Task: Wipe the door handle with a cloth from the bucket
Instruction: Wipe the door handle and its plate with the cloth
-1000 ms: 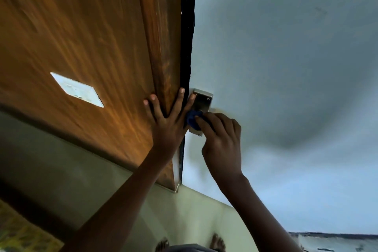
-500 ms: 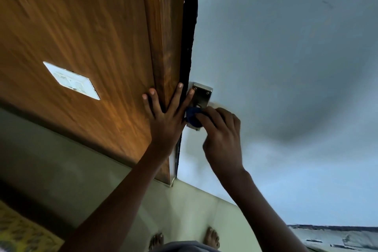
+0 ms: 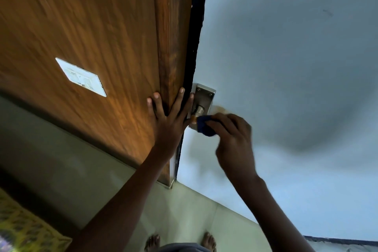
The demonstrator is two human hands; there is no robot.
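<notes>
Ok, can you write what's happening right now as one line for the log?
step: wiping | right hand: pressing dark blue cloth on silver metal door handle | left hand: flat on brown wooden door frame | bucket: unseen

Brown wood grain, pale blue door

The cloth [image 3: 205,127] was dark blue, the handle plate [image 3: 204,97] silver, the fabric [image 3: 24,231] at lower left yellow-patterned.

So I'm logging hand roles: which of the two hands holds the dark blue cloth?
The right hand, pinching the dark blue cloth at the metal door handle; the left hand lies flat, empty.
</notes>
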